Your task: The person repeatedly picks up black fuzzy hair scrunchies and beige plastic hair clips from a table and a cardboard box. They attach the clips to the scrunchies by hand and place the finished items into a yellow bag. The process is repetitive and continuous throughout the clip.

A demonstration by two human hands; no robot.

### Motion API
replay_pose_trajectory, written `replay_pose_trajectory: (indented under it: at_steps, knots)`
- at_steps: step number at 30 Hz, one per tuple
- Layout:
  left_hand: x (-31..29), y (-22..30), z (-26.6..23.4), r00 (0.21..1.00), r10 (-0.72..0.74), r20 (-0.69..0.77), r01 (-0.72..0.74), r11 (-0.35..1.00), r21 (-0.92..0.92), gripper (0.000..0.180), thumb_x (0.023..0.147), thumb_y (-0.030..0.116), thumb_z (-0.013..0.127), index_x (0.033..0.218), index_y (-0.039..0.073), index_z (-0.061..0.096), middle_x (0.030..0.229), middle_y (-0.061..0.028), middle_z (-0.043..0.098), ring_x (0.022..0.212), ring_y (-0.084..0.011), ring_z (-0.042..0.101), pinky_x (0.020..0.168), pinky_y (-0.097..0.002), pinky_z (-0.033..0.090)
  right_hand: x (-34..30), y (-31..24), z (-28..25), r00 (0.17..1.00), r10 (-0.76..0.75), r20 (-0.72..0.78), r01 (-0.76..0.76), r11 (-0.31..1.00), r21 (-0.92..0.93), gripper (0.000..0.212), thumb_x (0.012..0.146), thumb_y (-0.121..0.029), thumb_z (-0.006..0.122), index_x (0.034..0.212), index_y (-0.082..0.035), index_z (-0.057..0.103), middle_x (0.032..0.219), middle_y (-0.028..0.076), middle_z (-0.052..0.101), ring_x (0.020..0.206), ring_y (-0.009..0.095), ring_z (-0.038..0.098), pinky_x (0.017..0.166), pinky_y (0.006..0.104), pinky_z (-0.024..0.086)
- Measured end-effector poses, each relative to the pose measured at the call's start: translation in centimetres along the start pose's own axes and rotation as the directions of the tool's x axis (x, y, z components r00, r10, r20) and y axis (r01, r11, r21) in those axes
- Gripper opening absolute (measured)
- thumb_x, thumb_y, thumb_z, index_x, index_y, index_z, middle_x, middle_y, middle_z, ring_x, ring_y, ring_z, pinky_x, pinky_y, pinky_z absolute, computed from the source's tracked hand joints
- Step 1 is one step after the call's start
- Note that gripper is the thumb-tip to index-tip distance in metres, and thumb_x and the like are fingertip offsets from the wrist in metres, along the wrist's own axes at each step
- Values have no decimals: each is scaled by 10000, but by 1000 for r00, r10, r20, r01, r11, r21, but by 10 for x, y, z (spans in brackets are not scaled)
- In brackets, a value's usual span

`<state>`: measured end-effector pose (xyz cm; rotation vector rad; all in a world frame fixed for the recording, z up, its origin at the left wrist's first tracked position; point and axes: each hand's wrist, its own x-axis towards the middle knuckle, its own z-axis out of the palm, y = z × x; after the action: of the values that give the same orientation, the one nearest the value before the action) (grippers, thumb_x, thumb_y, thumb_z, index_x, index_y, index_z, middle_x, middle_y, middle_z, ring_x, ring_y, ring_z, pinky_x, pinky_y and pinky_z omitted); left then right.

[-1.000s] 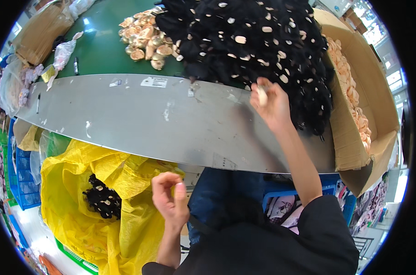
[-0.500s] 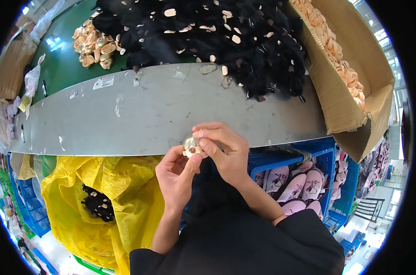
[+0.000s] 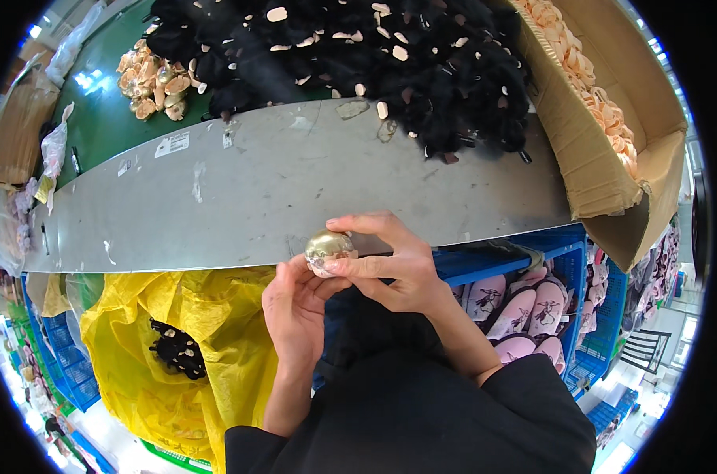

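Just over the table's front edge, a shiny gold ball (image 3: 329, 243) with a peach-coloured piece at its lower side is between my hands. My right hand (image 3: 398, 265) pinches it, index finger on top and thumb at its lower right side. My left hand (image 3: 295, 304) curls its fingers against the ball from below left, its thumb off to the side. The underside of the ball is partly hidden by fingers. A small pile of similar gold-and-peach pieces (image 3: 149, 83) lies on the green surface at the far left.
A heap of black fluffy pieces with pale tabs (image 3: 335, 63) covers the table's back. At right stands a cardboard box (image 3: 596, 178) of peach pieces. Below the grey tabletop (image 3: 177, 213) are an open yellow bag (image 3: 240, 340) and a blue crate (image 3: 576, 268) with pink slippers (image 3: 513, 314).
The ball has been turned, so more of its gold side shows. My left thumb has come away from it, and my right thumb has shifted onto its lower side.
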<state>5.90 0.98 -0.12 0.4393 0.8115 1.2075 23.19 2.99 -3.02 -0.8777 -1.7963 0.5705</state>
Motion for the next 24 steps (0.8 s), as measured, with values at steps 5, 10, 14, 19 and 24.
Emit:
replay_pose_trajectory:
  at_steps: [5, 10, 14, 19, 24]
  knots:
    - [0, -6, -10, 997, 82, 13, -83, 972, 222, 285, 960, 89, 679, 1177, -86, 622, 1083, -133, 707, 951, -168, 687, 880, -286, 548, 5, -17, 1, 991, 132, -8, -131, 988, 78, 278, 829, -28, 666, 1102, -39, 713, 1273, 180, 639, 1033, 326, 670, 858, 357, 541]
    - [-4, -17, 9, 922, 383, 64, -333, 695, 638, 247, 958, 65, 654, 1159, -77, 639, 956, -146, 714, 814, -184, 691, 762, -279, 540, 19, -36, 20, 901, 374, -220, -365, 927, 81, 364, 929, -145, 605, 1249, 26, 570, 1195, 196, 629, 947, 327, 678, 815, 375, 543]
    - [-11, -15, 4, 895, 339, 290, -417, 406, 813, 202, 917, 26, 601, 1100, -39, 656, 859, -206, 641, 717, -254, 659, 664, -287, 500, 36, -34, 29, 902, 392, -180, -372, 918, 137, 281, 960, -176, 581, 1193, -23, 621, 1008, 115, 638, 794, 181, 647, 720, 282, 510]
    - [-4, -12, -5, 906, 288, 310, -423, 578, 698, 217, 963, 36, 536, 1118, -62, 652, 939, -165, 705, 799, -211, 675, 761, -298, 527, 23, -9, 9, 829, 519, -208, -502, 855, 130, 174, 955, -148, 597, 1070, -43, 673, 721, -4, 549, 691, 63, 520, 639, 234, 436]
    - [-4, -2, -13, 920, 383, 89, -352, 702, 619, 194, 978, 45, 521, 1087, -56, 646, 936, -113, 696, 852, -150, 630, 799, -271, 498, 36, 46, -77, 767, 418, -487, -614, 701, -364, 165, 940, -196, 625, 1043, -69, 607, 736, 124, 638, 677, 305, 647, 603, 388, 476]
